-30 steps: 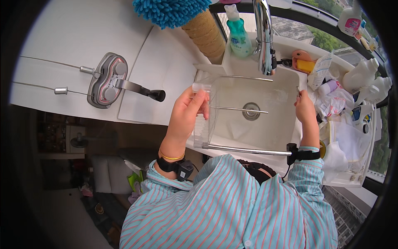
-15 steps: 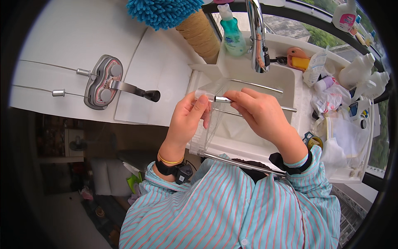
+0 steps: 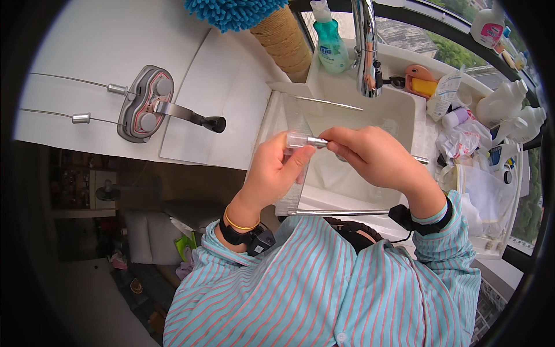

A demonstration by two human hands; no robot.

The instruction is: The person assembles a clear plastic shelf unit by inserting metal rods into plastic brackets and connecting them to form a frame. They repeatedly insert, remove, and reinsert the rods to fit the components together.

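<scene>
Head view, and both hands are over the left part of the white sink (image 3: 399, 115), close together! What's in the left?

The left hand (image 3: 270, 168) has a snug grip, thumb and fingers around a rounded corner of the clear plastic frame (image 3: 297, 140). The frame sits at the sink's left edge, its see-through panel running back toward the striped shirt (image 3: 277, 277).

And over on the right?

A neat pinch! The right hand (image 3: 378, 156) keeps a narrow grip on a shiny metal rod (image 3: 316, 141), fingertips near one end, and that end meets the frame's corner. How far in it goes, I cannot tell.

Any more metal about?

Two more: a far rod (image 3: 332, 103) stretching over the basin beyond the hands, and a near rod (image 3: 352, 213) by the shirt.

And around them?

The chrome tap (image 3: 365, 63) stands behind the basin, a green bottle (image 3: 332, 49) to its left, a yellow sponge (image 3: 424, 87) to its right. Well off left, a grey device (image 3: 144, 107) with two cables rests on the white table (image 3: 217, 87).
</scene>
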